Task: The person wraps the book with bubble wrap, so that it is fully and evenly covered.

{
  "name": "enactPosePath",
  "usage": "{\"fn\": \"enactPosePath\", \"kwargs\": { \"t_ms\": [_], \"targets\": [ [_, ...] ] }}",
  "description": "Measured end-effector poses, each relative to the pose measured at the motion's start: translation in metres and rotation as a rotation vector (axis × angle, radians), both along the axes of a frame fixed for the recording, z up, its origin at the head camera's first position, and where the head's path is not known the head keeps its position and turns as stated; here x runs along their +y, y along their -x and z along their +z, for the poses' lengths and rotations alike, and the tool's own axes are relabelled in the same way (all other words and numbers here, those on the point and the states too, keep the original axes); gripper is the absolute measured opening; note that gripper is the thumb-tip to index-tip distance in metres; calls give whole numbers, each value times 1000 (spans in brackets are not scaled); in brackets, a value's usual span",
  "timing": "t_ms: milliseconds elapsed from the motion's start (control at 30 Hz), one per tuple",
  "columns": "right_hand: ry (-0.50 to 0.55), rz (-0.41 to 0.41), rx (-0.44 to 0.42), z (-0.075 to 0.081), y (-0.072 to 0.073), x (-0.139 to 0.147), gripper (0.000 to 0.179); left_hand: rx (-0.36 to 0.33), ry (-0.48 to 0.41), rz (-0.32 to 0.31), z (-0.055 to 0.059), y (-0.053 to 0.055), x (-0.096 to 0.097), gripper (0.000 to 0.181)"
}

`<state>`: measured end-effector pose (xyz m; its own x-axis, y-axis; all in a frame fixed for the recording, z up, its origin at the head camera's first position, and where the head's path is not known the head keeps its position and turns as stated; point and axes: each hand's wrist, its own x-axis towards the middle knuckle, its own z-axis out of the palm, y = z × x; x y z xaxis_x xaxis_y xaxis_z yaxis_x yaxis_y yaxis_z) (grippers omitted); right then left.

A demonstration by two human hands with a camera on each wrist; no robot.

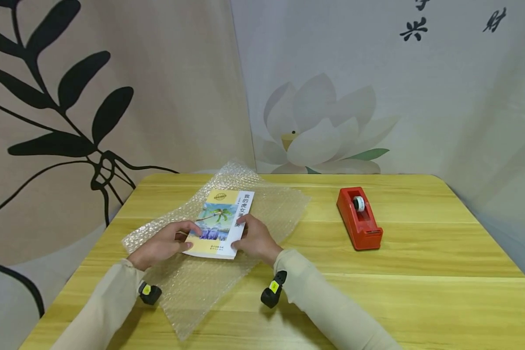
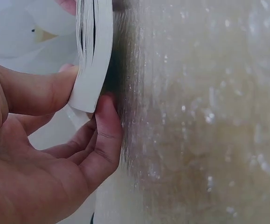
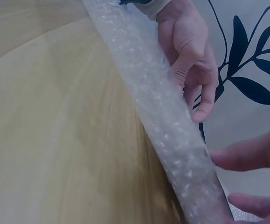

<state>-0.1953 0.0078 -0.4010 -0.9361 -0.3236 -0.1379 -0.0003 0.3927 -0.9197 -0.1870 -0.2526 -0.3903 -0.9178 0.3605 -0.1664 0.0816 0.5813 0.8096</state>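
Note:
A paperback book with a palm tree on its yellow and white cover lies over a sheet of bubble wrap. My left hand pinches its lower left corner; in the left wrist view the thumb presses the page block and fingers curl beneath. At the right edge, my right hand holds the book with thumb and fingers on the white strip of the cover. From the right wrist, fingertips of that hand show beside the bubble wrap, with the left hand beyond.
A red tape dispenser with a small roll of tape stands on the right of the wooden table. Bubble wrap corners reach towards the table's back edge and front. Behind hangs a printed curtain.

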Motion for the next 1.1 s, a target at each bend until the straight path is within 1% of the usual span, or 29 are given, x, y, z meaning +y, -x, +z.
{"fn": "enactPosePath", "kwargs": {
  "t_ms": [133, 233, 533, 833, 967, 1100],
  "targets": [
    [-58, 7, 10, 0, 1, 0, 56, 26, 40, -13, 0, 0, 3, 22],
    [-98, 15, 16, -1, 2, -1, 55, 39, 65, -11, 2, -1, 5, 22],
    [-164, 35, 44, -2, 5, -1, 55, 54, 91, -8, 3, -3, 6, 21],
    [-134, 7, 52, -1, 2, 1, 52, 52, 141, 37, 7, -7, 8, 22],
    [-109, -7, 82, -1, 3, 2, 52, 71, 152, 40, 9, -6, 9, 24],
    [-113, -10, 99, -2, 2, 2, 52, 90, 164, 34, 8, -6, 10, 27]
  ]
}}
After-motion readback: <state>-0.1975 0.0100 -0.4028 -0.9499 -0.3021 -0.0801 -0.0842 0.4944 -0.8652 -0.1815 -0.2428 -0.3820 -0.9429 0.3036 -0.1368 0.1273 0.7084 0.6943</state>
